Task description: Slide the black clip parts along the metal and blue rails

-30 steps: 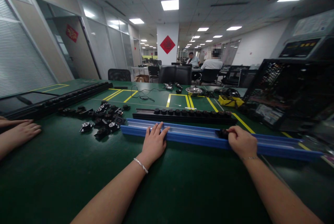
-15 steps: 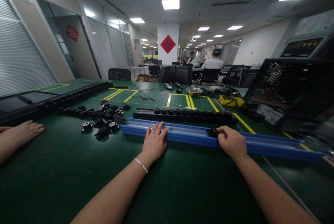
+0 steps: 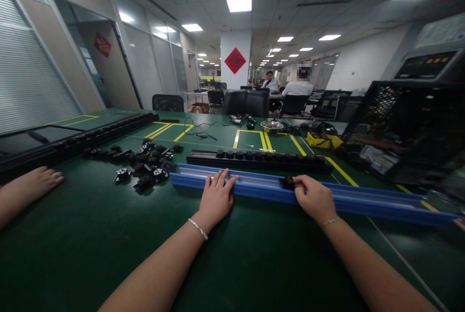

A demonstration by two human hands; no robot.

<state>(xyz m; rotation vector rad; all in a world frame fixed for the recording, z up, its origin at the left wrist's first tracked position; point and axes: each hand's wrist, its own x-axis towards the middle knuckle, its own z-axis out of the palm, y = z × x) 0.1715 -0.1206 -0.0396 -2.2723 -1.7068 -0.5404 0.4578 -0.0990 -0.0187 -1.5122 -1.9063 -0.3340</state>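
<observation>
A long blue channel [image 3: 257,192] lies crosswise on the green table. My left hand [image 3: 217,196] rests on its left part, fingers spread across the near wall and into the groove. Farther right, my right hand [image 3: 316,199] is closed, with thumb and forefinger on a small black part [image 3: 288,182] that sits inside the channel. The part's details are too dark to make out. Just behind the channel stands a black rail [image 3: 259,163] carrying a row of round black pieces.
A pile of loose black parts [image 3: 152,164] lies left of the channel. Another person's hand [image 3: 39,181] rests at the left edge, near a long black rail [image 3: 90,137]. Behind are a metal bowl [image 3: 271,127], a yellow tray [image 3: 323,140] and an open computer case [image 3: 395,132].
My right hand has slid the small black part a little to the left along the blue channel. My left hand stays in place on the channel.
</observation>
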